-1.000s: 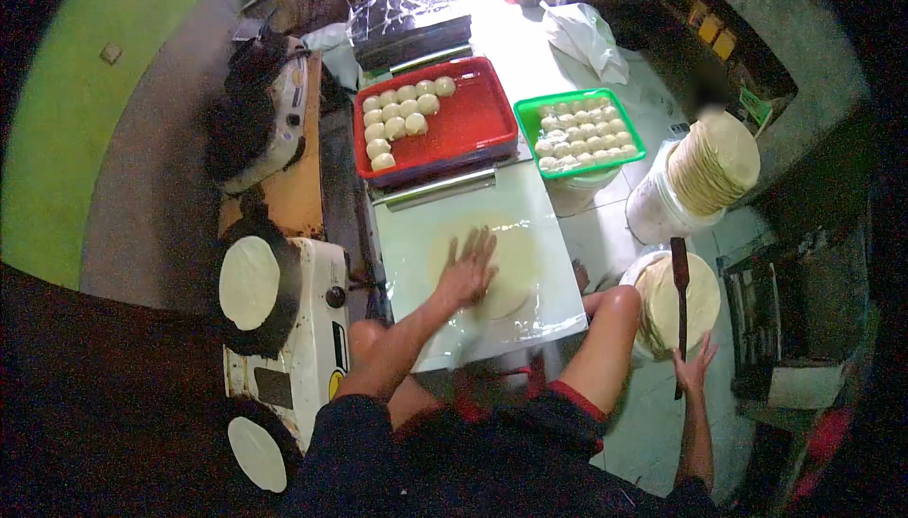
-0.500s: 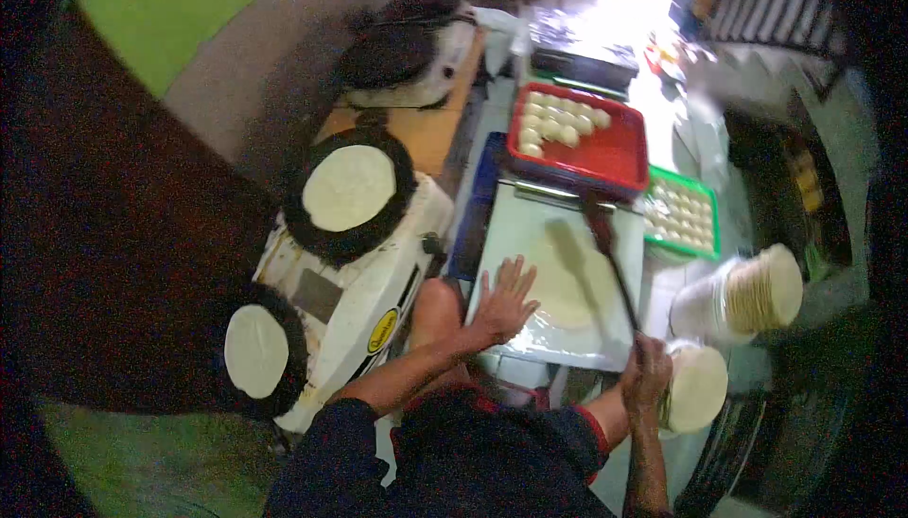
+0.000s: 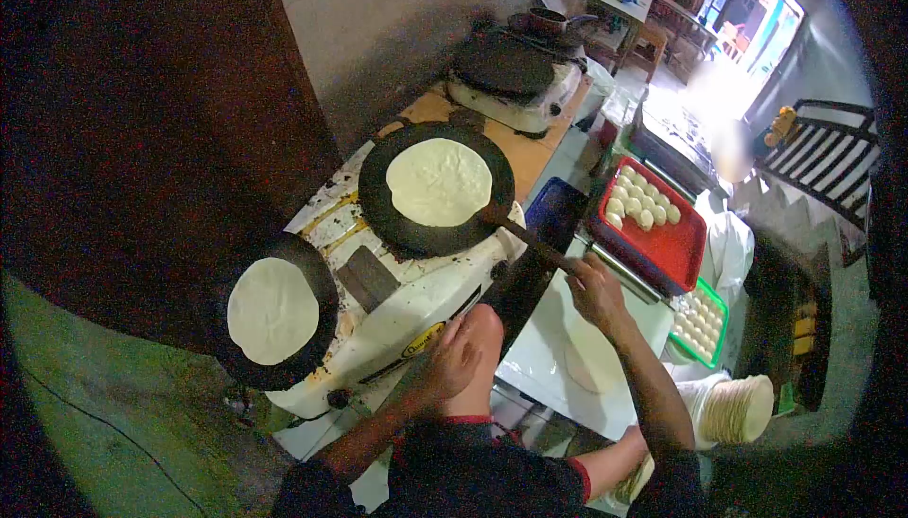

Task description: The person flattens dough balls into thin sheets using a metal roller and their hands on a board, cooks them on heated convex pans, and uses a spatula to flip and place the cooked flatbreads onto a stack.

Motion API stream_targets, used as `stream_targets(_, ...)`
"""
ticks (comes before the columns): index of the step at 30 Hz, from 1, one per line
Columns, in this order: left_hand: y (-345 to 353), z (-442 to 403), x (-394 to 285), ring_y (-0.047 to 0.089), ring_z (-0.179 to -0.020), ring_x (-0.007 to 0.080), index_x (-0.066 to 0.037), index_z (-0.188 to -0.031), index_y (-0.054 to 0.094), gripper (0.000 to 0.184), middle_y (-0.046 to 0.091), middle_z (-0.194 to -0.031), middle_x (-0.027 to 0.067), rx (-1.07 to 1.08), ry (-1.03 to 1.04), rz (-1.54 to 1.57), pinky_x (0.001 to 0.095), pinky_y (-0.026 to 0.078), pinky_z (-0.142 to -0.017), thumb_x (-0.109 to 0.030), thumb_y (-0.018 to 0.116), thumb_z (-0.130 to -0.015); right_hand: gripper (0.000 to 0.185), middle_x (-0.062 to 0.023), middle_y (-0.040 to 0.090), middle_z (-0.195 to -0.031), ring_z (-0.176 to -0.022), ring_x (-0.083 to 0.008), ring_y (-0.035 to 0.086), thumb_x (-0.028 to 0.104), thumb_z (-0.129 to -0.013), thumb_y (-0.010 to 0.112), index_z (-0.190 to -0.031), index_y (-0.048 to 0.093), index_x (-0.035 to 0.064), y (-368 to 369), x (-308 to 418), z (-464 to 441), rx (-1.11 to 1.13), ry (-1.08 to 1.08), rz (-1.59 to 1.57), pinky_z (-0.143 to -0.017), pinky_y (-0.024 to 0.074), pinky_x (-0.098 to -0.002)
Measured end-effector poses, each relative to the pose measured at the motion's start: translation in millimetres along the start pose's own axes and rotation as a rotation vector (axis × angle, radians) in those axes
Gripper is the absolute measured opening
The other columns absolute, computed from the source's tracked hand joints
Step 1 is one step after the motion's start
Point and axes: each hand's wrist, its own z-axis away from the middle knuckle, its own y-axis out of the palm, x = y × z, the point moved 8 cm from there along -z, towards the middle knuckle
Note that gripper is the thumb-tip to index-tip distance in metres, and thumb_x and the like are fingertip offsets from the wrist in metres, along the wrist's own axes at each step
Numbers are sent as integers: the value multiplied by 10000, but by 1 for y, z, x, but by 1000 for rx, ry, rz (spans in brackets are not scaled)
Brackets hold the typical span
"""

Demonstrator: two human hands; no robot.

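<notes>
In my right hand [image 3: 598, 291] is the handle of a dark spatula [image 3: 534, 244], with its tip at the lower right edge of a pale round flatbread [image 3: 440, 182]. That flatbread lies on a black round griddle pan [image 3: 374, 201] on the farther burner. My left hand [image 3: 454, 362] hovers by my knee, fingers loosely stretched and holding nothing. On the nearer black pan [image 3: 322, 277] lies a second flatbread [image 3: 272, 312]. A thin rolled dough sheet [image 3: 591, 362] rests on the white work board [image 3: 539, 352] under my right forearm.
A white two-burner stove [image 3: 445, 305] carries both pans. Beyond the board stand a red tray [image 3: 676, 244] of dough balls and a green tray [image 3: 724, 324] with several more. Stacked flatbreads [image 3: 742, 411] sit at the right. Another stove [image 3: 515, 102] is farther back.
My right hand has swung the spatula from over the board to the farther pan. My left hand has left the board and moved toward my knee. The view has turned left.
</notes>
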Motion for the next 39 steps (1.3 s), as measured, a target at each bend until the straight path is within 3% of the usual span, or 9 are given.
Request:
stream_targets(5, 4, -4, 7, 504, -1258, 438, 54, -1318, 539, 531, 490, -1407, 264, 47, -51, 63, 510, 398, -1071, -280, 627, -915, 293, -180, 665, -1009, -967, -365, 641, 111, -900, 635, -1187, 651, 59, 79, 44, -118, -35, -469, -335, -859, 517, -420)
stream_targets(7, -9, -8, 1, 537, -1213, 432, 48, -1243, 592, 487, 534, -1358, 257, -94, 17, 98, 517, 408, -1057, -277, 666, -888, 268, -172, 674, -1019, -957, -351, 652, 102, -896, 640, -1156, 660, 37, 79, 55, -131, 91, -291, -616, -865, 523, -407)
stream_targets(13, 41, -10, 36, 541, -1251, 364, 29, -1224, 598, 365, 546, -1360, 233, -5, -144, 715, 468, 402, -1085, -176, 621, -922, 292, -178, 654, -1014, -936, -392, 650, 91, -888, 633, -1178, 652, 59, 58, 56, -137, -17, -464, -193, -839, 533, -457)
stream_targets(19, -83, -169, -9, 605, -1197, 295, 18, -1315, 550, 419, 597, -1311, 188, 92, 179, 208, 391, 487, -1023, -39, 624, -907, 426, -111, 627, -1038, -933, -341, 669, 113, -889, 634, -1300, 617, 225, 22, 55, -39, 73, -332, -14, -744, 578, -431)
stream_targets(20, -113, -197, -18, 517, -1280, 379, -12, -1204, 644, 304, 604, -1307, 206, 131, 32, 271, 492, 365, -1114, -91, 585, -917, 426, -103, 629, -1045, -908, -338, 673, 116, -890, 638, -1301, 617, 229, 16, 40, -20, 74, -301, 7, -739, 577, -431)
stream_targets(23, -123, -271, 38, 468, -1347, 365, -63, -1329, 581, 390, 525, -1438, 161, 39, 496, -249, 478, 354, -1143, -157, 568, -950, 327, -120, 638, -982, -798, -335, 659, 75, -866, 681, -1183, 671, 154, -22, 10, 27, 47, -196, -10, -676, 541, -420)
stream_targets(29, -86, -332, 131, 352, -1434, 394, -137, -1498, 416, 739, 295, -1607, 143, 437, 25, -768, 517, 280, -1178, -592, 535, -927, 291, -138, 641, -1002, -804, -361, 671, 111, -879, 670, -1167, 684, 149, -45, -15, 76, 11, -17, -100, -698, 558, -454)
stream_targets(34, -66, -358, 162, 715, -928, 382, -21, -1193, 694, 758, 694, -1156, 192, 408, -492, -914, 537, 574, -752, -689, 435, -944, 307, -146, 638, -1000, -750, -370, 671, 94, -874, 654, -1176, 670, 148, -45, 9, 88, 15, 76, -72, -669, 558, -470)
stream_targets(39, -97, -327, 102, 733, -746, 292, 41, -991, 726, 684, 727, -903, 207, 321, -280, -745, 441, 584, -708, -551, 384, -1021, 279, -174, 619, -965, -814, -387, 657, 63, -890, 641, -1162, 660, 122, -39, 26, 94, 38, 139, -39, -696, 537, -461)
